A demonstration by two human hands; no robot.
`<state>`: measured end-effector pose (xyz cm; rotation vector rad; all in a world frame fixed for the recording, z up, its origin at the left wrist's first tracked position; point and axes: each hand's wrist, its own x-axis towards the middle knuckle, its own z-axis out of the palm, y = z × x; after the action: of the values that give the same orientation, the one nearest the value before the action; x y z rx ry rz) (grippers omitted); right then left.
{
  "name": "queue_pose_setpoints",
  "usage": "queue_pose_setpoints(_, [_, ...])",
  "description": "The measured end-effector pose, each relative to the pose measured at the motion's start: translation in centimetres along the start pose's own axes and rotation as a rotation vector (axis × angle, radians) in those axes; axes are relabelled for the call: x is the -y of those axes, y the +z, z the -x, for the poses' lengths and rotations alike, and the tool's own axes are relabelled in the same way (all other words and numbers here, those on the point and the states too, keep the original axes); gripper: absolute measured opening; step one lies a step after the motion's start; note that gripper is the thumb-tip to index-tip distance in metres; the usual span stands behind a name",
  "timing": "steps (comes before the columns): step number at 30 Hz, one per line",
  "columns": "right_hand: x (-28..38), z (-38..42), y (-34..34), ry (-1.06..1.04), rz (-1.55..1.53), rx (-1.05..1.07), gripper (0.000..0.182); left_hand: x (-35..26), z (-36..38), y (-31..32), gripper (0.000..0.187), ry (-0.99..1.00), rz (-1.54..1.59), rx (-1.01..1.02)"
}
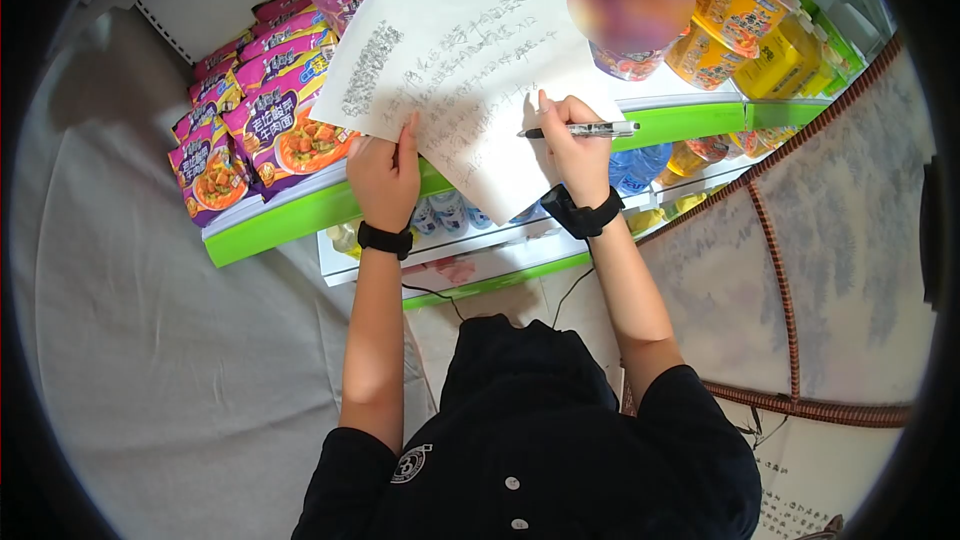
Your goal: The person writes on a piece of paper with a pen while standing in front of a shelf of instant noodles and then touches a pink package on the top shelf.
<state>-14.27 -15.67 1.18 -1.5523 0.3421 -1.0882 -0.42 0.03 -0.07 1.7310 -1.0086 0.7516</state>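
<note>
A large white sheet of paper (pixel 470 65) with lines of handwriting and a dark scribbled block at its left lies tilted over the shelf edge. My left hand (pixel 384 182) is closed at its lower left edge, thumb on top, pinching the sheet. My right hand (pixel 580 162) grips a black-and-white marker pen (pixel 612 128), its dark tip pointing left over the writing on the lower right of the sheet. Black bands circle both wrists. Part of the sheet's lower corner hangs past the green shelf front.
Purple instant noodle packets (pixel 285 130) stand in rows left of the sheet. Noodle cups (pixel 735 5) and yellow packages (pixel 785 60) sit at the right. The shelf has a green front edge (pixel 280 225), with bottles (pixel 640 168) on the tier below. A grey cloth (pixel 180 360) hangs at left.
</note>
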Motion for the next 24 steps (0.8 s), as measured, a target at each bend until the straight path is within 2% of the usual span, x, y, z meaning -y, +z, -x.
queue_pose_setpoints(4, [0.4, 0.2, 0.1, 0.051, -0.033, -0.011, 0.037, -0.3, -0.2, 0.0, 0.016, 0.016, -0.001, -0.013])
queue_pose_setpoints(7, [-0.6, 0.1, 0.1, -0.046, 0.055, -0.021, 0.035, -0.4, -0.3, 0.1, 0.015, 0.01, 0.011, -0.014])
queue_pose_setpoints(9, [-1.8, -0.1, -0.1, -0.241, 0.221, -0.028, 0.033, -0.3, -0.2, 0.0, 0.015, 0.007, 0.007, -0.005])
queue_pose_setpoints(12, [-1.1, 0.0, 0.2, -0.267, 0.21, -0.015, 0.034, -0.2, -0.1, 0.0, 0.016, 0.005, 0.006, 0.003])
queue_pose_setpoints(13, [-0.6, 0.1, 0.3, -0.267, 0.211, -0.015, 0.034, -0.1, -0.1, 0.0, 0.017, 0.007, 0.009, 0.006])
queue_pose_setpoints(15, [0.0, 0.2, 0.4, -0.018, -0.016, -0.073, 0.035, 0.0, -0.1, 0.1, 0.017, 0.011, 0.009, 0.003])
queue_pose_setpoints(22, [-0.2, -0.2, 0.7, -0.071, 0.043, -0.121, 0.037, -0.5, -0.3, 0.1, 0.016, 0.002, 0.006, -0.007])
queue_pose_setpoints(24, [-0.3, -0.4, 0.6, -0.171, 0.133, -0.133, 0.038, -0.3, -0.2, 0.0, 0.015, -0.001, -0.01, 0.007])
